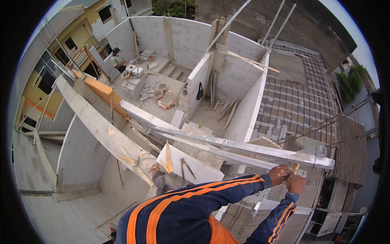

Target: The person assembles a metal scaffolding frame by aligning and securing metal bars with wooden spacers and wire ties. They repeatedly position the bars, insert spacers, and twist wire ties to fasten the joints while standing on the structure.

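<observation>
My left hand (279,175) and my right hand (296,184) are close together at the right, just below the end of a long silvery metal beam (243,147). The fingers of both are closed. A small yellowish piece of wood (295,167) sticks up between them; what each hand grips is mostly hidden. A second, lower metal beam (227,153) runs beside the first, its right end near my left hand. Nearer my body, long-handled pincers (187,168) lie on a pale flat board (206,172), beside a pointed strip of wood (169,157).
A narrow plank (97,122) runs along a wall top at the left. White block walls (152,34) enclose a floor with stacked blocks (133,88) and buckets (158,94). Another person (118,61) stands there. Tiled roofing (296,93) slopes at the right, with drops beyond the edges.
</observation>
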Tool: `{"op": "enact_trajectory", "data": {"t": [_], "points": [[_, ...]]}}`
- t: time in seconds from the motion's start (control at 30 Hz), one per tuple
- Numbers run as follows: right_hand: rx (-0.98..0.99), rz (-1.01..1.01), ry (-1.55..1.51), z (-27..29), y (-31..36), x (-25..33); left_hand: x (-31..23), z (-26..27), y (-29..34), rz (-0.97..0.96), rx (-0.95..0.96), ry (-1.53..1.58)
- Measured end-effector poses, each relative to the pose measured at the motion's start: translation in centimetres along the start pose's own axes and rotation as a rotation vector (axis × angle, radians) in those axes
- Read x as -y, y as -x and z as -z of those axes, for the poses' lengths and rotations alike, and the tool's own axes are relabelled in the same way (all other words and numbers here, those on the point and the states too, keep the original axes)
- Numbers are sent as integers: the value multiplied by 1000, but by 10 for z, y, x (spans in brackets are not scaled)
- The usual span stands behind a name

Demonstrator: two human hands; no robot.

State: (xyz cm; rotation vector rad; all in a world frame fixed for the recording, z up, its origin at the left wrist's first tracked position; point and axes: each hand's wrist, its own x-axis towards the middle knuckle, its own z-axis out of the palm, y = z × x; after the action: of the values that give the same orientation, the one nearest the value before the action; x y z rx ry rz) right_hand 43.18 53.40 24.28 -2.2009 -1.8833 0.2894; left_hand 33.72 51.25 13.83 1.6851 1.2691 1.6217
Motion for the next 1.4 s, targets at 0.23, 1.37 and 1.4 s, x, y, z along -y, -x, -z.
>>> {"op": "enact_trajectory", "data": {"t": [0.23, 1.37, 1.4], "points": [[16, 86, -12, 14, 0, 0, -9, -2, 0, 108, -57, 70], [-269, 432, -127, -4, 36, -34, -16, 14, -1, -57, -15, -206], [-292, 457, -126, -4, 36, -34, -12, 12, -2, -68, -19, -211]]}}
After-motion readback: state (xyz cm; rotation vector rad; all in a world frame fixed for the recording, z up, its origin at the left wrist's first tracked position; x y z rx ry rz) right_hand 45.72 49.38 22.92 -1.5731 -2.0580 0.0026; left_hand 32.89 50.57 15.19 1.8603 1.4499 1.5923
